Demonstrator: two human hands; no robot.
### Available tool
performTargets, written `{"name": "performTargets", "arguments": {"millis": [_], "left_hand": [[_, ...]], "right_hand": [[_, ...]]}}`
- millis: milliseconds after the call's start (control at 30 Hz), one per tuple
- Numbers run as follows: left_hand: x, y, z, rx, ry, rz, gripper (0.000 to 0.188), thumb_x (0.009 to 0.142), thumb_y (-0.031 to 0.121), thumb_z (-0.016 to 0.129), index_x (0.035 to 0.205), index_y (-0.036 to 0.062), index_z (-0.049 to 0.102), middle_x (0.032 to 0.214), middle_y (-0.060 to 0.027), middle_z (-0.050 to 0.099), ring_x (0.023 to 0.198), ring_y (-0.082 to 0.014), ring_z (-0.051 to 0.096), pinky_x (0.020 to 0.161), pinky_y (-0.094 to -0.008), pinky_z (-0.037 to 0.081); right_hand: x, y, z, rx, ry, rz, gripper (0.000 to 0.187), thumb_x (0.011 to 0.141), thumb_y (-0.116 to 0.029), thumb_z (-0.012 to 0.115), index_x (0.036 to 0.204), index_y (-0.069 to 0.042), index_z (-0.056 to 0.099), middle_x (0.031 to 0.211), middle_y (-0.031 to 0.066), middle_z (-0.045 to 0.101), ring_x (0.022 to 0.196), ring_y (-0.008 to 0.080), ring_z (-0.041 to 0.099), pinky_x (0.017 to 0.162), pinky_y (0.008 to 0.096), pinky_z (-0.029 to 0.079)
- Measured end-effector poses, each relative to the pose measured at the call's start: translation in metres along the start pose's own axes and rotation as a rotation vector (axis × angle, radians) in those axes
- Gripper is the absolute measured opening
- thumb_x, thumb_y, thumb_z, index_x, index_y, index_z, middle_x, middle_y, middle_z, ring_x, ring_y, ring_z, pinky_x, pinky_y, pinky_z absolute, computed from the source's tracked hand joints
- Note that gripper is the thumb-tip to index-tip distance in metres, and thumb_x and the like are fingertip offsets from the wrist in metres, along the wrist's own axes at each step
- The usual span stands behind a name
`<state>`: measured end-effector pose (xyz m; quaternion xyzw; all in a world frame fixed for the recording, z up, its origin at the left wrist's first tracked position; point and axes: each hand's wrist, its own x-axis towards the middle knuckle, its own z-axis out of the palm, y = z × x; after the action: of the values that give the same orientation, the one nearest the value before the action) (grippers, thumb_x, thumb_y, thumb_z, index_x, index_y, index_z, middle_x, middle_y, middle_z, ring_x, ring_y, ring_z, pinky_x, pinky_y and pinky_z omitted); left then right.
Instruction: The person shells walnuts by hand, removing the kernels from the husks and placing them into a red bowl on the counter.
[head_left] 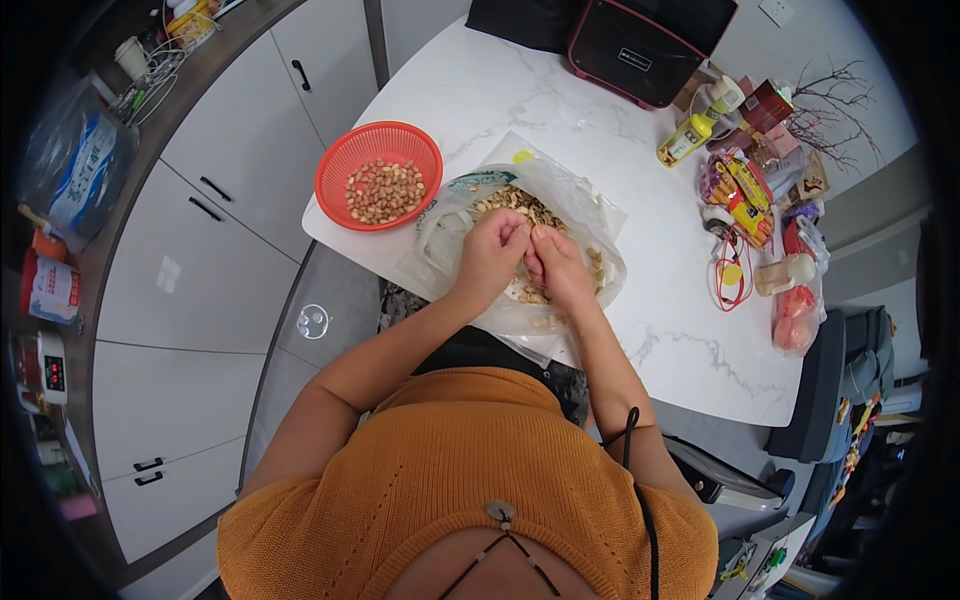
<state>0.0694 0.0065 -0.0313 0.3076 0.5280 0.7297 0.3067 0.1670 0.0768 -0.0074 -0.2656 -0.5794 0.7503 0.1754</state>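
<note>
My left hand and my right hand meet fingertip to fingertip above an opened plastic bag. Both are closed in a pinch, and whatever sits between the fingers is hidden. Under them, the bag holds a heap of peanut shells, partly covered by my hands. A red plastic basket stands to the left of the bag, with shelled peanuts spread over its bottom.
The white marble-patterned table carries a black and red appliance at the back. To the right stand a yellow bottle, snack packets, a red cable and a jar. White cabinets line the left.
</note>
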Motion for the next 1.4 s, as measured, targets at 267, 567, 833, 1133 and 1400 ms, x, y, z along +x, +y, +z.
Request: {"name": "performTargets", "arguments": {"millis": [267,567,833,1133,1400], "left_hand": [[0.004,-0.021,-0.006,0.176,0.102,0.145,0.006,0.082,0.004,0.051,0.085,-0.0005,0.055,0.071,-0.0029,0.053,0.061,-0.0092,0.048,0.055,-0.0229,0.041],[-0.001,0.009,-0.002,0.003,0.075,0.0,0.018,0.084,0.003,0.048,0.102,0.0033,0.051,0.062,0.0031,0.04,0.055,-0.0037,0.038,0.047,-0.0187,0.032],[0.004,0.02,-0.011,-0.382,-0.126,-0.374,0.015,0.09,0.014,0.046,0.097,0.0032,0.054,0.071,0.0012,0.047,0.057,-0.0063,0.045,0.048,-0.0201,0.038],[0.003,0.016,-0.01,-0.542,-0.169,-0.465,0.016,0.091,0.016,0.046,0.097,0.004,0.054,0.075,0.0008,0.051,0.063,-0.0073,0.048,0.052,-0.0197,0.039],[0.012,0.023,-0.023,-0.581,-0.045,-0.364,0.018,0.088,0.011,0.048,0.103,0.0011,0.053,0.076,0.0005,0.048,0.063,-0.0069,0.047,0.05,-0.0186,0.036]], "right_hand": [[0.002,-0.001,0.001,0.091,-0.027,0.074,0.031,0.093,-0.031,0.041,0.072,-0.009,0.045,0.055,-0.0024,0.038,0.043,0.006,0.03,0.038,0.0197,0.021],[0.002,-0.011,-0.015,0.203,-0.177,0.177,0.03,0.094,-0.034,0.04,0.074,-0.012,0.043,0.054,-0.0042,0.034,0.043,0.0046,0.026,0.037,0.0195,0.018],[0.006,-0.012,-0.018,-0.275,-0.002,-0.136,0.027,0.09,-0.029,0.051,0.074,-0.007,0.052,0.06,-0.007,0.04,0.055,0.0032,0.035,0.048,0.0183,0.028],[0.006,-0.013,-0.019,-0.54,0.054,-0.217,0.028,0.086,-0.028,0.057,0.069,-0.005,0.053,0.058,-0.0068,0.041,0.056,0.0038,0.035,0.05,0.0207,0.03],[0.006,-0.014,-0.019,-0.71,0.188,-0.264,0.023,0.083,-0.024,0.06,0.073,-0.004,0.055,0.057,0.0006,0.05,0.053,0.0096,0.045,0.05,0.0263,0.038]]}}
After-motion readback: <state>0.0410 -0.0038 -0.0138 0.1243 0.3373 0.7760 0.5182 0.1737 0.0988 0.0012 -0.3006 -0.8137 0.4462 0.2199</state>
